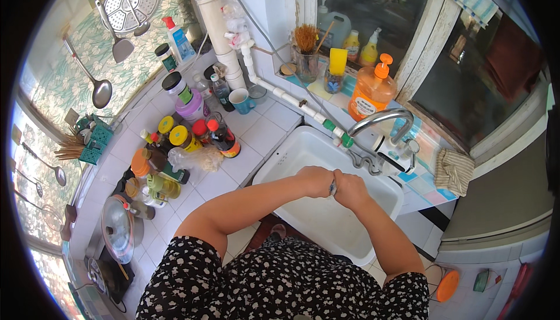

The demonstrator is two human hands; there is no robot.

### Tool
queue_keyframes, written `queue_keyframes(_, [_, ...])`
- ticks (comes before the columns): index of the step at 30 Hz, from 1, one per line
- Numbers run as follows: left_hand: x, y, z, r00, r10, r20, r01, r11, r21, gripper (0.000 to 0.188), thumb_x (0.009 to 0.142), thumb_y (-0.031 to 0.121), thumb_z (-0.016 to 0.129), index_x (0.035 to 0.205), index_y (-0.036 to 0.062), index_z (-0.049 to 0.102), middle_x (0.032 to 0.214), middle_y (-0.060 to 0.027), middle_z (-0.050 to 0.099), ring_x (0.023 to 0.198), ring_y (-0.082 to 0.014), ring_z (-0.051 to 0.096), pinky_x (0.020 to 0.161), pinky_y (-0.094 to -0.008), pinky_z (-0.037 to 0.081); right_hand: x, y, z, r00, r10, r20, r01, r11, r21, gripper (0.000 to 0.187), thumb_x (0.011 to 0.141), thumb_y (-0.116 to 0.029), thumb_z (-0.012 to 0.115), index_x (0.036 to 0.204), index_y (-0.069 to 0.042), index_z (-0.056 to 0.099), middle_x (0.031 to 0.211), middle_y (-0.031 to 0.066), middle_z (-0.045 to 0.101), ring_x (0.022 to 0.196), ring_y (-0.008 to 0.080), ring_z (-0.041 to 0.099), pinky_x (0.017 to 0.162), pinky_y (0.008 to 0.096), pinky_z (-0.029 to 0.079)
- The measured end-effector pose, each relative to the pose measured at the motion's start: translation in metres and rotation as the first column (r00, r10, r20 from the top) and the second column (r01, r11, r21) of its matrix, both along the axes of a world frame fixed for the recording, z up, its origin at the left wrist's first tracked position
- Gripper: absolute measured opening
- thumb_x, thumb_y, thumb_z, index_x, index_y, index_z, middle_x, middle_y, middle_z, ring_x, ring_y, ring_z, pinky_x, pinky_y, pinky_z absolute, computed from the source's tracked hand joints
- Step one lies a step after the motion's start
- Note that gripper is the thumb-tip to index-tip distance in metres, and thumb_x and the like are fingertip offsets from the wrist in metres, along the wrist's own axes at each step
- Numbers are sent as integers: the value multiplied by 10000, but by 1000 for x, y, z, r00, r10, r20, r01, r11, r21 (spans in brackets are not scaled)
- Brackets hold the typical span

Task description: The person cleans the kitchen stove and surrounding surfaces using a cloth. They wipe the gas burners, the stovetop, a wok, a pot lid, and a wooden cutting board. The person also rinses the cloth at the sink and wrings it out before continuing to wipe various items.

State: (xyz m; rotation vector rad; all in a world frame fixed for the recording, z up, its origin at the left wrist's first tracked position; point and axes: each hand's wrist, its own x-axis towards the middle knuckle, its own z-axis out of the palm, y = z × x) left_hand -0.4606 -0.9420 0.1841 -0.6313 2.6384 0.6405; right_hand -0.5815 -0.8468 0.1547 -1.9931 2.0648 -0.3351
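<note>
My left hand (315, 180) and my right hand (350, 189) meet over the white sink (291, 156), knuckles nearly touching. Between them I grip a small dark thing (333, 188); most of it is hidden by my fingers, and I cannot tell what it is. The curved metal tap (378, 119) arches just behind my hands, its spout ending near the sink's back rim. No water stream is visible.
An orange pump soap bottle (371, 91) stands on the window ledge behind the tap. Several sauce bottles and jars (186, 139) crowd the white tiled counter at left, with a blue mug (241, 100). A lidded pot (118, 228) sits lower left. A folded striped cloth (453, 171) lies right.
</note>
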Motion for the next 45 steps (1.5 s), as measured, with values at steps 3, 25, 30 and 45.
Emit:
queue_keyframes(3, [2,2,-3,991,-59,-121,36,983,-182,143,769,122,580,860,21,624,806,-150,680,781,-304,675,647,-398,529,0,-3,-28,975,-123,186,129,991,-21,259,718,-100,669,933,-23,549,776,179,645,683,343,626,614,415,490])
queue_keyframes(25, [-10,-11,-23,925,-115,362,-257,512,819,338,763,265,653,588,177,377,539,70,391,423,-34,266,380,-213,189,-6,39,-3,937,201,-286,-309,857,-413,475,712,-132,608,1177,-48,556,891,46,605,703,219,606,636,319,500])
queue_keyframes(30, [-9,-7,-26,931,-85,356,-249,566,786,285,778,280,635,603,168,440,535,72,381,428,-60,274,390,-234,205,-5,38,-5,925,174,-336,-268,928,-257,238,721,-143,611,943,-70,562,709,65,604,567,237,609,529,338,491])
queue_keyframes(45, [-3,-10,-57,937,-304,-169,248,924,-290,149,749,175,592,798,72,687,771,-122,690,739,-279,679,662,-395,533,14,6,-63,919,-296,260,276,955,112,177,714,-114,615,827,22,627,826,251,642,793,395,628,696,453,497])
